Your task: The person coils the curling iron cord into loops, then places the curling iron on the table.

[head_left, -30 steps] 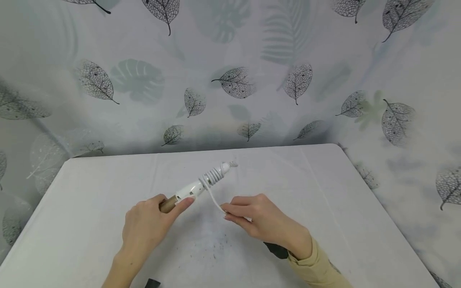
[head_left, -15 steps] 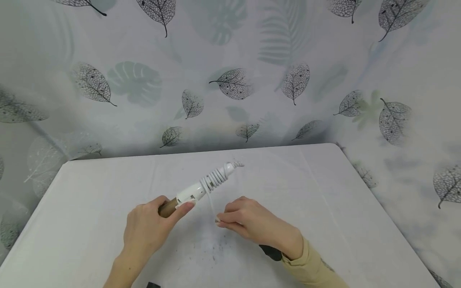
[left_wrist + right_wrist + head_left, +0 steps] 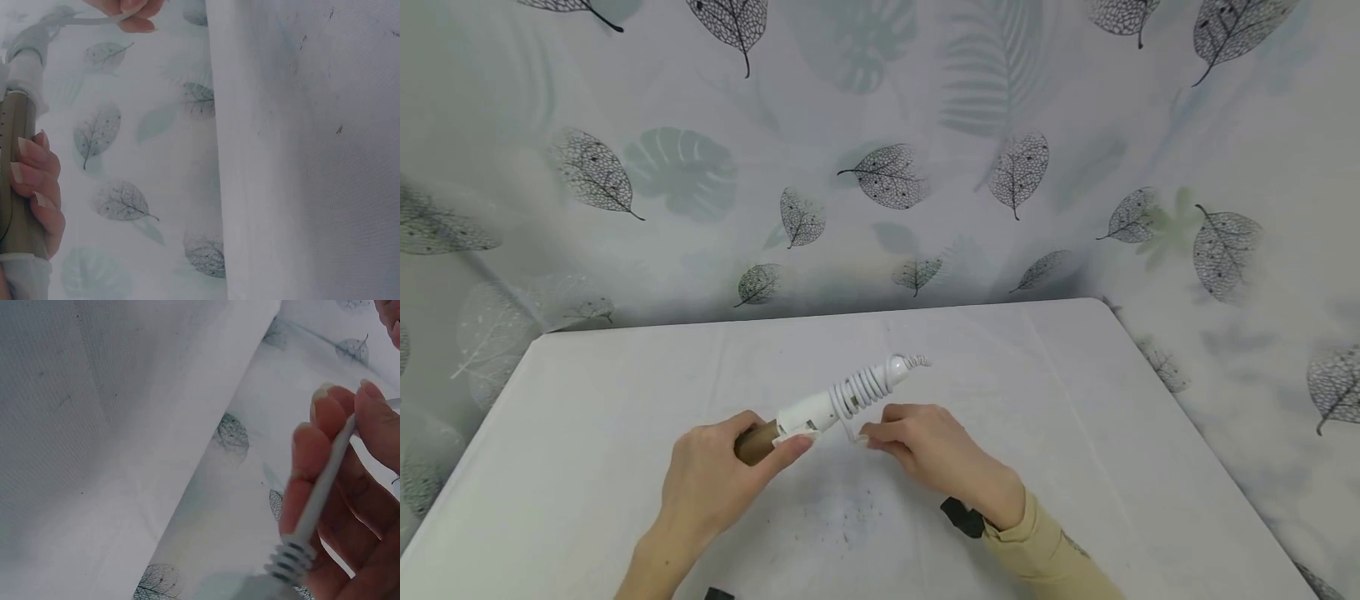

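My left hand (image 3: pixel 711 467) grips the bronze barrel of a hair curling iron (image 3: pixel 805 414), held slanting up to the right over the table. Its white handle end has a white power cord (image 3: pixel 865 387) wound round it in several turns, with a curled bit of cord at the tip. My right hand (image 3: pixel 936 450) pinches the loose part of the cord close below the coils. In the right wrist view, that cord (image 3: pixel 322 494) runs along the fingers to a ribbed sleeve (image 3: pixel 290 559); beyond it the end is blurred. The left wrist view shows fingertips curled round the barrel (image 3: pixel 24 119).
A white-covered table (image 3: pixel 625 375) lies under both hands, with small dark specks (image 3: pixel 850 512) near its middle. Leaf-printed cloth (image 3: pixel 880 100) hangs behind and beside it. A black piece (image 3: pixel 962 517) sits at the right wrist, another (image 3: pixel 718 593) at the bottom edge.
The iron's handle end has swung right and slightly down. My right hand dipped left, then rose towards the coils, and the loose cord between them looks shorter.
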